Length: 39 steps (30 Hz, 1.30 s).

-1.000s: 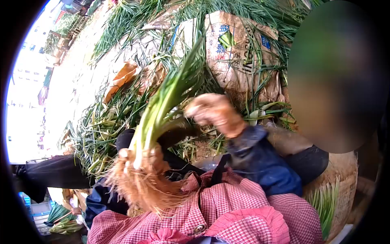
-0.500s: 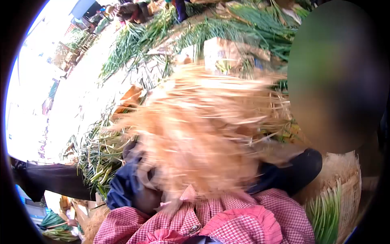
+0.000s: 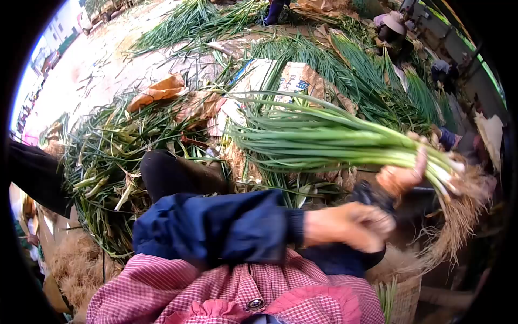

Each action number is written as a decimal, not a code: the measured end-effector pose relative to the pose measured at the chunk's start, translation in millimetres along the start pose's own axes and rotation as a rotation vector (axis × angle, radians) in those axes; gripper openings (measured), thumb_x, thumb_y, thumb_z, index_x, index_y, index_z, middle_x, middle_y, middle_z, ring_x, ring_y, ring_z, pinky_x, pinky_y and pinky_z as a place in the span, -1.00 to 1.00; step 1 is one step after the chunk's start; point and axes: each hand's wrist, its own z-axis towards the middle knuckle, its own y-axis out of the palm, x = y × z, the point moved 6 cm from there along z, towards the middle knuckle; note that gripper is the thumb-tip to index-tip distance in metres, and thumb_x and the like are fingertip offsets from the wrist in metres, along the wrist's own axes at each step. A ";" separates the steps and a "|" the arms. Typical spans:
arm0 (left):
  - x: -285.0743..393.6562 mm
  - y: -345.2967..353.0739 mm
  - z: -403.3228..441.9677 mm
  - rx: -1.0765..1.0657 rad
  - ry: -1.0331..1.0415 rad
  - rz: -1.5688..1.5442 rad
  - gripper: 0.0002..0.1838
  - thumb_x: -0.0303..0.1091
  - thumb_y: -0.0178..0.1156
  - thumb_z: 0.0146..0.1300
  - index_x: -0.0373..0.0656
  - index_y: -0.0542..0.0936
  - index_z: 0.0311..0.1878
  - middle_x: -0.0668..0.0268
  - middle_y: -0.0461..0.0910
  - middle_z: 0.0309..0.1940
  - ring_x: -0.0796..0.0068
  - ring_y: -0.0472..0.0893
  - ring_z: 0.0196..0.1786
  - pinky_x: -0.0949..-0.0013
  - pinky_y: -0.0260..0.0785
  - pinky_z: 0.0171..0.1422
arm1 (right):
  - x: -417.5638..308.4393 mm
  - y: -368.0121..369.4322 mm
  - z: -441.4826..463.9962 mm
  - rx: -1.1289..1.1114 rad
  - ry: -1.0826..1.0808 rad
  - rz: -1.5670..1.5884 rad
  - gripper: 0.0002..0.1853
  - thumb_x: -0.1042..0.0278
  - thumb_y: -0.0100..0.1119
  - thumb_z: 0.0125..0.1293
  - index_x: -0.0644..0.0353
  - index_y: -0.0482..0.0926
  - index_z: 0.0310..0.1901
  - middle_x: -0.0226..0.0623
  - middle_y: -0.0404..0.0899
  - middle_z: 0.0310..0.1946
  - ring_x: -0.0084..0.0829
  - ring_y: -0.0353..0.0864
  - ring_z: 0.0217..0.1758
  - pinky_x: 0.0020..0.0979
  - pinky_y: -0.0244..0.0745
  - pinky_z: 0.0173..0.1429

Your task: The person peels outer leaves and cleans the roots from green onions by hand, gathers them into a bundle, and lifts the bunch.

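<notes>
A bunch of green onions (image 3: pixel 324 135) lies across the middle right in the head view, leaves toward the left. White stalk ends and shaggy brown roots (image 3: pixel 458 205) hang at its right end. My right hand (image 3: pixel 404 170) is closed around the bunch near the white ends. Below it and apart from the bunch, my left hand (image 3: pixel 350 224) reaches in from a dark blue sleeve (image 3: pixel 216 224). Its fingers are curled in and somewhat blurred; anything inside them is hidden.
A heap of cut leaves and trimmings (image 3: pixel 102 167) lies at left by a dark boot (image 3: pixel 172 175). Behind are a printed sack (image 3: pixel 299 81) and long piles of green onions (image 3: pixel 361 70). Brown root matter (image 3: pixel 78 264) lies lower left. A person in a pale hat (image 3: pixel 396 24) is at upper right.
A blurred mass of pale roots and fibres filled the middle before. Now the green onion bunch shows sideways at the right in my right hand, roots rightward. The camera view has also shifted.
</notes>
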 end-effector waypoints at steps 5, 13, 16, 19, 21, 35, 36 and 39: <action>47.4 -114.6 -153.6 0.628 -0.188 0.428 -0.71 -0.45 0.22 0.11 -0.23 0.50 -0.07 0.21 0.58 -0.17 0.37 0.55 -0.06 0.36 0.39 0.08 | -39.3 -65.4 59.7 -0.081 0.253 0.073 -0.68 0.39 -0.07 0.13 0.32 0.35 -0.06 -0.18 0.43 -0.19 -0.24 0.41 -0.03 -0.16 0.35 0.12; 204.4 -187.1 -202.3 1.129 0.461 1.473 -0.81 -0.54 0.14 0.10 -0.21 0.60 -0.18 0.24 0.63 -0.33 0.54 0.59 -0.24 0.43 0.42 -0.07 | -109.3 -37.4 108.9 -0.433 0.382 0.095 -0.58 0.27 -0.10 0.13 0.25 0.30 0.03 -0.21 0.35 -0.05 -0.27 0.29 0.12 -0.17 0.16 0.27; 229.1 -185.8 -162.0 0.980 0.536 1.706 -0.45 -0.37 0.28 -0.01 -0.14 0.43 0.13 0.12 0.46 0.05 0.30 0.44 0.12 0.30 0.22 0.25 | -136.5 -8.3 101.7 -0.128 0.311 -0.263 -0.53 0.24 -0.13 0.16 0.27 0.28 0.10 -0.18 0.35 0.00 -0.24 0.28 0.16 -0.13 0.15 0.29; 186.5 -217.5 -95.7 0.835 0.182 1.857 -0.10 -0.18 0.37 -0.09 -0.07 0.14 0.33 0.04 0.30 0.19 0.15 0.17 0.32 0.24 0.01 0.37 | -148.4 33.7 101.7 -0.783 0.600 0.150 -0.52 0.25 -0.17 0.19 0.25 0.25 0.14 -0.17 0.31 0.07 -0.22 0.27 0.19 -0.11 0.15 0.32; 135.2 -255.5 -67.8 0.469 -0.109 1.535 -0.33 -0.07 0.35 -0.06 -0.12 0.42 0.13 0.04 0.52 -0.08 0.17 0.48 0.02 0.26 0.30 0.11 | -164.9 50.6 97.7 -0.816 0.674 -0.093 -0.50 0.19 -0.17 0.22 0.21 0.21 0.18 -0.18 0.28 0.11 -0.22 0.26 0.21 -0.10 0.19 0.30; 91.2 -517.7 -262.3 0.678 -0.702 1.252 -0.80 -0.34 0.09 0.02 -0.30 0.49 -0.36 0.23 0.49 -0.60 0.47 0.51 -0.60 0.33 0.38 -0.50 | -459.5 -42.5 177.9 -0.556 0.604 -0.548 -0.60 0.24 -0.14 0.31 0.34 0.39 0.07 -0.05 0.39 0.12 -0.23 0.31 0.24 -0.16 0.17 0.33; 85.4 -526.0 -243.6 0.650 -0.657 1.243 -0.79 -0.36 0.08 0.05 -0.32 0.49 -0.32 0.23 0.49 -0.59 0.47 0.50 -0.61 0.34 0.38 -0.52 | -500.2 -41.4 180.5 -0.464 0.179 -0.656 -0.61 0.27 -0.12 0.31 0.35 0.38 0.07 -0.07 0.40 0.11 -0.24 0.33 0.22 -0.19 0.19 0.32; 79.1 -499.0 -168.8 0.583 -0.511 1.175 -0.80 -0.39 0.09 0.10 -0.34 0.50 -0.27 0.24 0.46 -0.59 0.46 0.51 -0.61 0.38 0.43 -0.54 | -618.0 -56.2 135.5 0.291 -0.808 -1.345 -0.64 0.33 -0.09 0.30 0.36 0.39 0.05 -0.10 0.44 0.06 -0.26 0.40 0.14 -0.24 0.23 0.27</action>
